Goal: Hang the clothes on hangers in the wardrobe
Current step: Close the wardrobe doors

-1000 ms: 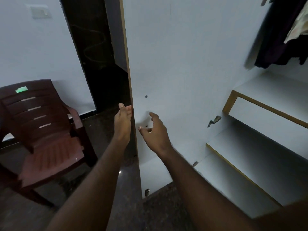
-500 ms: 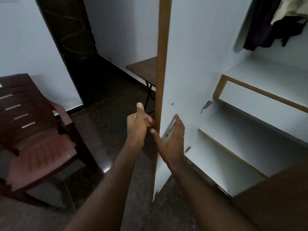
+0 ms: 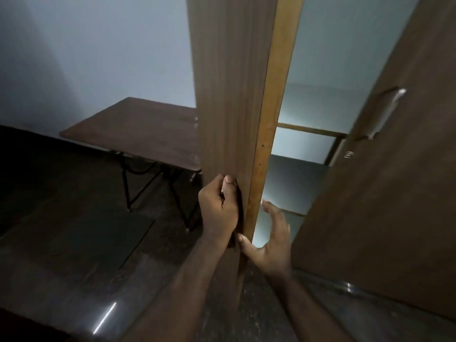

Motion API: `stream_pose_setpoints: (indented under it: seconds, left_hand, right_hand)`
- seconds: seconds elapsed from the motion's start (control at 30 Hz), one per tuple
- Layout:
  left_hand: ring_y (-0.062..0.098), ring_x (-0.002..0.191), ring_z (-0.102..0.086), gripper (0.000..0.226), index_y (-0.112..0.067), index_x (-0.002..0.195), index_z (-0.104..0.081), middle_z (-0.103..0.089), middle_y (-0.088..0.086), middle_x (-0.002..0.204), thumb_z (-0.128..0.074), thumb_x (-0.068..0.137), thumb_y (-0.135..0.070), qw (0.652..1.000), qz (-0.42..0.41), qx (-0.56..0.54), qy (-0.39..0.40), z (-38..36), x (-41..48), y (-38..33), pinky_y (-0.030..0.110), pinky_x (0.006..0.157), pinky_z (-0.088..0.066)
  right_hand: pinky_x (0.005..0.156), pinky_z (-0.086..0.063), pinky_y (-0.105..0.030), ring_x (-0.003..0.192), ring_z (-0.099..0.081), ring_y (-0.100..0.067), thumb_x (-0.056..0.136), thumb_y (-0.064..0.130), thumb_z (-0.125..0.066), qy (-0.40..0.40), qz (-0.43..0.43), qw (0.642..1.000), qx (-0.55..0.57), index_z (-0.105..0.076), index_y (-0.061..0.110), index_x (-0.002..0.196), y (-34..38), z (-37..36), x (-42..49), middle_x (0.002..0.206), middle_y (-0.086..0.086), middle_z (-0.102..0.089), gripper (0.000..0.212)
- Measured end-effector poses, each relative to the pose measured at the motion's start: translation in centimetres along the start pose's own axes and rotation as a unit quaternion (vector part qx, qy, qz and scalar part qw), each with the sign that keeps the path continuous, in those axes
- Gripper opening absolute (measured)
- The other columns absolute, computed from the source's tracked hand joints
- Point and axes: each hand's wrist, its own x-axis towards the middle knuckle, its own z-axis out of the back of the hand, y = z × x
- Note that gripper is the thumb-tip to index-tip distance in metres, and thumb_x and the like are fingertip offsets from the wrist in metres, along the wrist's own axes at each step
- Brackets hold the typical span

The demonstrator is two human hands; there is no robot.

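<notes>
The wardrobe's left door (image 3: 232,95) stands nearly edge-on to me, its brown outer face turned my way. My left hand (image 3: 217,206) is curled round the handle on that face, thumb up. My right hand (image 3: 269,240) is just right of the door's edge, fingers spread and loose, its thumb touching the edge low down. Through the narrow gap I see white wardrobe shelves (image 3: 306,129). The right door (image 3: 385,193) with its metal handle (image 3: 387,112) is on the right. No clothes or hangers show.
A brown folding table (image 3: 138,129) on black legs stands against the white wall behind the left door. The floor (image 3: 81,255) is dark and glossy.
The left door has swung further toward the wardrobe, so the gap is much narrower and the hanging clothes are hidden. My left hand now grips the handle; my right hand has come off the door's inner face.
</notes>
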Motion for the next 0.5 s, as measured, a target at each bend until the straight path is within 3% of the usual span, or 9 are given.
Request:
stream_pose_setpoints:
  seconds: [0.17, 0.23, 0.3, 0.33, 0.4, 0.47, 0.5]
  left_hand:
    - [0.009, 0.044, -0.04, 0.035, -0.023, 0.064, -0.042, -0.038, -0.013, 0.05, -0.041, 0.098, -0.031, 0.995, -0.064, 0.034, 0.069, -7.8, 0.7, -1.4, 0.028, 0.044, -0.031]
    - [0.009, 0.044, -0.043, 0.036, -0.022, 0.066, -0.046, -0.042, -0.01, 0.051, -0.04, 0.098, -0.036, 0.99, -0.079, 0.048, 0.103, -11.2, 1.1, -1.9, 0.028, 0.043, -0.033]
    - [0.005, 0.051, -0.048, 0.033, -0.02, 0.078, -0.054, -0.049, -0.012, 0.06, -0.039, 0.098, -0.042, 0.985, -0.081, 0.083, 0.129, -14.5, 1.7, -2.3, 0.018, 0.046, -0.033]
    - [0.003, 0.06, -0.053, 0.028, -0.02, 0.092, -0.055, -0.052, -0.013, 0.071, -0.041, 0.097, -0.043, 0.982, -0.078, 0.107, 0.133, -16.1, 2.0, -2.6, 0.011, 0.051, -0.034]
    - [0.006, 0.089, -0.057, 0.031, -0.02, 0.12, -0.048, -0.053, -0.007, 0.103, -0.046, 0.096, -0.039, 0.975, -0.088, 0.157, 0.128, -18.7, 3.0, -3.2, 0.01, 0.069, -0.044]
    - [0.018, 0.121, -0.047, 0.049, -0.017, 0.14, -0.038, -0.042, 0.008, 0.135, -0.05, 0.093, -0.028, 0.959, -0.157, 0.197, 0.126, -21.8, 4.7, -3.9, 0.026, 0.097, -0.045]
    - [0.024, 0.135, -0.037, 0.056, -0.016, 0.145, -0.034, -0.033, 0.012, 0.146, -0.051, 0.092, -0.025, 0.949, -0.197, 0.207, 0.134, -23.3, 5.7, -4.4, 0.036, 0.109, -0.038]
  right_hand:
    - [0.101, -0.045, -0.057, 0.13, -0.049, -0.023, 0.071, 0.058, -0.072, -0.13, -0.053, 0.989, -0.034, -0.038, 0.024, 0.142, -5.0, 5.7, 2.2, 0.138, 0.012, -0.043, 0.085]
    - [0.102, -0.044, -0.059, 0.133, -0.046, -0.024, 0.073, 0.059, -0.072, -0.167, -0.068, 0.981, -0.065, -0.039, 0.02, 0.143, -6.9, 8.1, 3.9, 0.14, 0.007, -0.042, 0.087]
    - [0.106, -0.04, -0.059, 0.138, -0.04, -0.022, 0.074, 0.06, -0.076, -0.194, -0.092, 0.972, -0.094, -0.036, 0.017, 0.146, -8.1, 10.4, 6.2, 0.146, -0.001, -0.04, 0.093]
    - [0.11, -0.037, -0.058, 0.141, -0.035, -0.02, 0.073, 0.06, -0.077, -0.198, -0.113, 0.968, -0.107, -0.033, 0.016, 0.149, -8.7, 11.4, 7.6, 0.15, -0.003, -0.037, 0.098]
    - [0.114, -0.031, -0.056, 0.145, -0.026, -0.017, 0.07, 0.06, -0.076, -0.193, -0.145, 0.962, -0.126, -0.023, 0.018, 0.154, -9.5, 13.1, 10.3, 0.158, -0.003, -0.027, 0.108]
    - [0.116, -0.027, -0.056, 0.149, -0.02, -0.019, 0.069, 0.064, -0.074, -0.19, -0.153, 0.961, -0.128, -0.013, 0.022, 0.157, -10.7, 14.4, 13.2, 0.163, -0.003, -0.016, 0.115]
    - [0.116, -0.026, -0.057, 0.15, -0.017, -0.021, 0.069, 0.064, -0.074, -0.188, -0.148, 0.963, -0.125, -0.009, 0.024, 0.157, -11.5, 15.0, 14.8, 0.164, -0.003, -0.012, 0.117]
